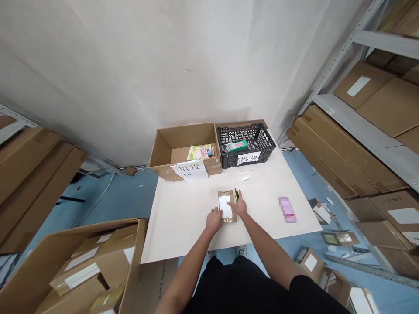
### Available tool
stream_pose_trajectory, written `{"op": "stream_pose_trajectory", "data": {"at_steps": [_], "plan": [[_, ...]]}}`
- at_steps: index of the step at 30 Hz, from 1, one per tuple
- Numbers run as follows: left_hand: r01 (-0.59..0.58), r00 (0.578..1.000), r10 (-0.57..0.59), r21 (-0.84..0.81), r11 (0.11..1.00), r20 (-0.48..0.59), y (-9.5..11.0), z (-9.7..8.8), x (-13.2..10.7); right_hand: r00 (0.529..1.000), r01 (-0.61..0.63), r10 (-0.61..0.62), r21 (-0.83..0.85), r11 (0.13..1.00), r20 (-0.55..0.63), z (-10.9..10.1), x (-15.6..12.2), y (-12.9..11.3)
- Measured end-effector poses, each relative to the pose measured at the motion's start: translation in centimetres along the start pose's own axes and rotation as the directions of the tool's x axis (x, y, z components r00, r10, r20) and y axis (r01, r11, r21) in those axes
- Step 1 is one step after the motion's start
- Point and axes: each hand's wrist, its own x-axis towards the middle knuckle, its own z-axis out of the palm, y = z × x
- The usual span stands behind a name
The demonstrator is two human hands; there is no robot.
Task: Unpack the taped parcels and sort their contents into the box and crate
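A small flat cardboard parcel [226, 206] with a white label lies in the middle of the white table [183, 218]. My left hand [214, 219] rests at its near left corner, fingers curled against it. My right hand [241, 206] is at its right edge, closed around a yellow and black tool [236, 193] whose tip points away from me. Both forearms reach in from the bottom of the view.
At the table's far edge stand an open cardboard box [183, 150] with colourful items and a black plastic crate [246, 144], each with a paper sign. A pink blurred item [287, 209] lies to the right. A big carton of parcels [81, 266] sits lower left; shelves of boxes flank both sides.
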Motion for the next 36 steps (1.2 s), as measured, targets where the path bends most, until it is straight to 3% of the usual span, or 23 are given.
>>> {"op": "stream_pose_trajectory", "data": {"at_steps": [3, 6, 10, 13, 15, 19, 22, 27, 36], "plan": [[-0.157, 0.987, 0.16, 0.098, 0.983, -0.025, -0.9, -1.3, 2.1, 0.999, 0.008, -0.009, -0.027, 1.0, -0.034, -0.9, -1.1, 0.8], [-0.272, 0.962, 0.27, 0.161, 0.949, 0.038, -1.4, -1.6, 3.5, 0.999, 0.013, -0.01, -0.085, 0.996, 0.038, -0.1, -3.7, 2.9], [-0.141, 0.987, 0.153, 0.192, 0.971, -0.047, -1.2, 0.3, 2.9, 0.994, 0.016, -0.001, -0.127, 0.992, 0.113, 0.9, -4.9, 4.3], [0.011, 0.991, 0.01, 0.156, 0.988, -0.132, -0.3, 2.0, 1.3, 0.998, 0.022, -0.014, -0.152, 0.988, 0.054, -0.3, -2.9, 2.4], [0.053, 0.989, -0.034, 0.128, 0.99, -0.145, 0.3, 2.5, 0.4, 0.998, 0.034, -0.025, -0.173, 0.984, 0.052, -1.7, -1.2, 0.7], [0.027, 0.978, -0.011, 0.074, 0.997, -0.21, 0.7, 2.6, -0.5, 0.999, 0.039, -0.034, -0.148, 0.988, 0.037, -4.3, -0.8, -0.4], [-0.001, 0.971, 0.008, 0.031, 1.0, -0.24, 0.8, 2.9, -0.1, 0.993, 0.098, -0.088, -0.133, 0.986, 0.079, -5.0, -3.7, 1.6], [0.065, 0.976, -0.064, 0.0, 0.998, -0.207, 2.1, 3.3, 1.5, 0.978, 0.186, -0.16, -0.211, 0.96, 0.135, -4.5, -8.2, 4.0], [0.073, 0.98, -0.064, 0.043, 0.996, -0.186, 2.1, 2.7, 2.4, 0.982, 0.173, -0.133, -0.344, 0.923, 0.138, -4.2, -6.1, 0.7]]}}
